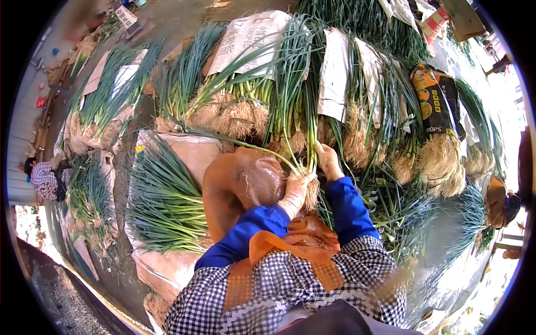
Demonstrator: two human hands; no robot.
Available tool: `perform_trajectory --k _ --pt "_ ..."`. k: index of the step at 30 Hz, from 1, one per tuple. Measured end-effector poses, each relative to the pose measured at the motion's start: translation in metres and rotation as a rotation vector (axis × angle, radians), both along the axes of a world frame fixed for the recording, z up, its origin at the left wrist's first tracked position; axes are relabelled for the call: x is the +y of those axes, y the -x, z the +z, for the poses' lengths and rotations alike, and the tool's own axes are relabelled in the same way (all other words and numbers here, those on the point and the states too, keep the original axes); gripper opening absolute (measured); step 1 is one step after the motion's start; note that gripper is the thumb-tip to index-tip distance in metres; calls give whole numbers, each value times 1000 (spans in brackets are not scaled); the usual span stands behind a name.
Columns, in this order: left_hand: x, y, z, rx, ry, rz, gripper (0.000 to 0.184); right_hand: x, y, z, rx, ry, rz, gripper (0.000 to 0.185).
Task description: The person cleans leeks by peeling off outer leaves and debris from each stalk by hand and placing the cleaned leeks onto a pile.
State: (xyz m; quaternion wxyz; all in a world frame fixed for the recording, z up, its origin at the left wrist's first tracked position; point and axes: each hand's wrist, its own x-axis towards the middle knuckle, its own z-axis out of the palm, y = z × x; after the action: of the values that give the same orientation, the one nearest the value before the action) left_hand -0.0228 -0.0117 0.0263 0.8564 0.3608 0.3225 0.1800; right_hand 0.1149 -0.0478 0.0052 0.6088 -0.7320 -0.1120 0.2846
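My left hand [298, 192] is closed round several green onions [311, 128] just above their pale, stringy roots [311, 196]. Their long leaves reach away from me over the bundles in front, and one stalk slants off to the left. Slightly higher and to the right, my right hand [329, 161] has its fingers closed at the side of the same stalks; its fingertips are partly hidden. Both hands are above my lap, beside my knee under a wet brown apron [251, 176].
A pile of trimmed-looking green onions [170, 201] lies on sacking at my left. Root-on bundles [243, 114] stretch ahead under white sacks [251, 42], with a black-and-orange bag [435, 100] farther right. Loose leaves [399, 204] lie at my right. Another person [47, 178] is at far left.
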Motion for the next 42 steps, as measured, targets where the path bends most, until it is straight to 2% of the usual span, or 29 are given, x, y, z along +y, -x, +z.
perform_trajectory --k 1,2,3,4,5,6,8,10,11,12,13,14,15,18,21,22,23,24,25,28,29,31,33,35,36,37,38,40,42 --pt "0 0 -3 46 -43 7 19 -12 8 2 -315 336 105 34" --pt "-1 0 -7 90 -83 8 19 -26 23 33 -630 674 208 35" --pt "-1 -2 -11 88 -81 4 19 -39 34 44 -468 446 160 39" --pt "-2 -2 -14 24 -21 13 19 -56 41 58 -51 258 219 38" --pt "-5 -1 -16 -37 40 25 19 -77 41 95 300 56 410 37" --pt "-4 0 -16 -33 42 25 19 -102 29 97 297 18 602 32" --pt "-3 -1 -16 -77 131 -36 21 -127 3 88 318 -287 575 29" --pt "-5 -4 -2 4 18 -22 23 -82 -9 116 -13 121 477 32" --pt "-3 -3 8 7 99 -48 24 -71 -23 78 -133 236 393 32" --pt "0 -2 6 -42 112 -102 23 -56 -37 29 167 169 216 30" --pt "2 1 9 -68 231 -114 23 -39 -35 25 370 12 179 29" --pt "4 4 12 -91 351 -122 23 -24 -37 -7 -178 -31 359 29" --pt "5 6 14 -89 404 -113 22 -8 -39 -39 -771 -37 359 29" --pt "8 12 16 -157 525 -115 20 33 -32 -64 403 -852 283 27" --pt "6 11 9 -97 399 -84 20 40 -27 -104 766 -936 73 24" --pt "5 11 10 -74 364 -83 20 34 -20 -106 650 -752 -50 28" --pt "3 9 11 -72 368 -89 20 22 -15 -106 613 -642 -23 29" --pt "2 6 13 -64 307 -86 20 16 -8 -107 520 -753 88 26" --pt "1 5 14 -56 249 -81 19 0 2 -92 398 -640 150 27" --pt "5 8 20 -93 299 -154 18 -49 42 -9 146 -192 445 38" --pt "1 3 13 -46 258 -67 18 -54 39 -3 145 -186 445 38" --pt "-2 2 1 -54 219 -60 18 -81 18 4 -146 560 622 36" --pt "-4 0 -2 -49 68 -72 19 -98 4 16 -437 1310 734 34" --pt "-6 0 -2 -32 88 -57 22 -76 -11 38 -612 896 329 39" --pt "-5 0 -1 -35 77 -54 23 -62 -16 31 -669 586 138 41" --pt "-5 -1 -3 -62 64 -54 25 -38 -21 46 -211 520 159 40" --pt "-5 -3 -6 -89 50 -53 26 -24 -27 28 -85 324 201 44" --pt "-7 -1 -14 -89 23 -24 28 -5 -39 -1 67 126 209 39" --pt "-6 0 -7 -74 -8 -2 26 11 -32 -1 72 17 184 35"
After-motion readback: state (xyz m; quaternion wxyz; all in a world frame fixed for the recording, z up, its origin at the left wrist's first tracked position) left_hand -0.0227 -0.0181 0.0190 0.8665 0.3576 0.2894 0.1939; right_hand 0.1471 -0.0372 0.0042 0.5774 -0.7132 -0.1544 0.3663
